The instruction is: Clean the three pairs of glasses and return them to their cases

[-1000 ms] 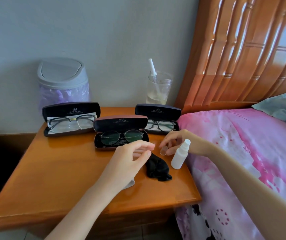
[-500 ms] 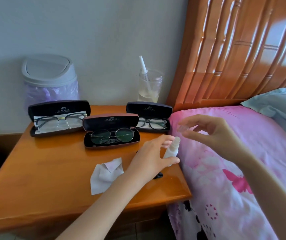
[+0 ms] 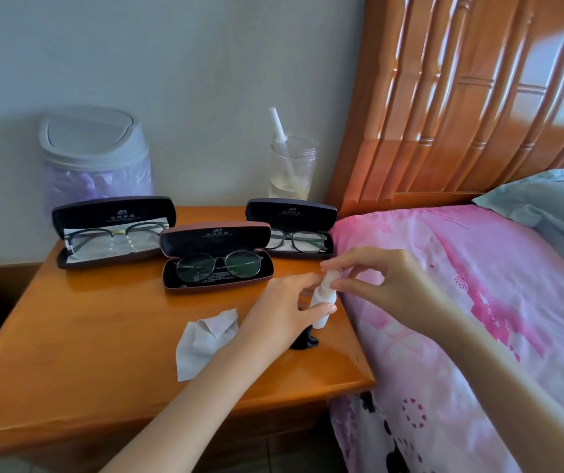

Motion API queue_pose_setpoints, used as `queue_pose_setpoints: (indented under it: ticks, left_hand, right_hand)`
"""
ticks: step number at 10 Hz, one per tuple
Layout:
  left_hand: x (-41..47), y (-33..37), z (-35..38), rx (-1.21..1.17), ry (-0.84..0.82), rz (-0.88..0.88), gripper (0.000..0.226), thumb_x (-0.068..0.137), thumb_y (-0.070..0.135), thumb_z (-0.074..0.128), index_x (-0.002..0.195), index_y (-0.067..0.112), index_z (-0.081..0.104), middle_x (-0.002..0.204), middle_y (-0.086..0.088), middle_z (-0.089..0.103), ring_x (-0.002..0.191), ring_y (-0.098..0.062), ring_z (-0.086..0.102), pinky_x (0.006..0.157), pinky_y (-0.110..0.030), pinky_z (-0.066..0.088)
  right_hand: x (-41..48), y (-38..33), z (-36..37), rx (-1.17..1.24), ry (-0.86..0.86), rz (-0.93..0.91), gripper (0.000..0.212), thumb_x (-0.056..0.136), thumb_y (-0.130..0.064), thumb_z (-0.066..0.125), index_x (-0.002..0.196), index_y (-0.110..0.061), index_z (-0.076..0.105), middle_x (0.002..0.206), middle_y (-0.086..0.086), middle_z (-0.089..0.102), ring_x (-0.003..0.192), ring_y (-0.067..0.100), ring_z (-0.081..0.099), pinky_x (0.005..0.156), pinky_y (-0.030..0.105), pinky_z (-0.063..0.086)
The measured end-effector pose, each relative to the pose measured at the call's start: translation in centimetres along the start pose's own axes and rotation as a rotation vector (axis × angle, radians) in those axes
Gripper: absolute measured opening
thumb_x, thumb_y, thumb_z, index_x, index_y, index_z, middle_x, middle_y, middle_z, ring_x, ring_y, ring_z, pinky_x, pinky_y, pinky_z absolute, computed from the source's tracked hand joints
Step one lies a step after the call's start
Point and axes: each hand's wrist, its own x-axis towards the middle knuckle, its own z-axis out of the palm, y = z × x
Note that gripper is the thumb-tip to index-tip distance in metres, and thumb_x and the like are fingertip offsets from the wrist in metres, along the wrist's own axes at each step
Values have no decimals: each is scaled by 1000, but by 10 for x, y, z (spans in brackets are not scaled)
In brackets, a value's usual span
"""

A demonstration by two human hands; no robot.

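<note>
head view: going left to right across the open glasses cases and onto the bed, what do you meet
black open case with gold-bridged glasses, reddish-brown open case with round dark-tinted glasses, black open case with dark rectangular glasses, pink floral bedspread, pale blue pillow

— What sort of room are you in?
— A bedroom at home. My bed is on my right, with a pink flowered sheet, a blue-grey pillow and a slatted wooden headboard.
— And beside it?
— A wooden bedside bench against the plain wall. At its far edge are a lidded bin with a purple liner and a cup with a straw.
</note>
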Motion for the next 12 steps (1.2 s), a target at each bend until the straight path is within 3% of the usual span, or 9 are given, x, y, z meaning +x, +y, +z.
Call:
queue_pose_setpoints:
  ticks: [2,3,5,6,7,8,10,12]
  left_hand:
    - [2,-1,-1,-45,-1,-33,32,83,24,69,115,21,66,109,5,70,88,6,58,74,-1,45]
    - [2,-1,-2,-62,-6,-36,33,83,23,69,116,20,66,109,5,69,81,14,54,72,3,42]
    - [3,-1,-2,-73,-12,-32,34,84,23,69,117,21,66,111,5,70,84,11,55,74,4,41]
    - [2,-2,-2,-74,-11,-28,35,84,24,69,118,22,65,112,5,69,86,10,56,74,3,41]
    - [2,-1,-2,-60,-2,-17,36,84,26,69,119,22,63,112,6,68,86,10,55,72,4,41]
    - [2,-1,-2,-36,0,-9,36,84,26,69,119,21,63,111,6,68,87,7,56,73,2,44]
    - [4,-1,-8,-10,-5,-31,38,82,28,70,119,21,62,112,4,69,101,-7,64,86,-19,52]
    - [0,0,-19,-61,69,-53,58,77,29,76,130,21,55,124,6,62,110,-2,56,85,-9,46]
  right_hand:
    - [2,-1,7,-24,55,-8,24,81,-2,71,100,-17,74,98,-5,74,96,3,65,86,11,47]
    - [-1,2,11,-32,81,-13,24,81,-2,70,101,-14,74,100,-11,71,101,-2,64,87,6,43]
    - [-4,4,15,-43,110,-40,28,81,0,70,107,-11,72,101,-3,72,99,4,64,88,8,44]
    - [-5,4,17,0,128,-10,27,81,-1,70,105,-12,73,102,-8,70,96,-8,62,83,3,42]
    - [-7,5,19,10,139,4,28,83,-3,69,106,-19,71,103,-7,72,95,-9,63,81,3,42]
    - [-9,6,19,50,127,10,27,85,-6,67,108,-20,70,99,-4,74,96,1,66,86,10,46]
    - [-6,3,21,118,123,30,40,85,-10,69,120,-27,60,99,-6,72,98,9,67,91,22,51]
    - [-7,3,19,115,123,76,44,81,-19,73,123,-23,60,112,-10,69,105,6,64,97,33,51]
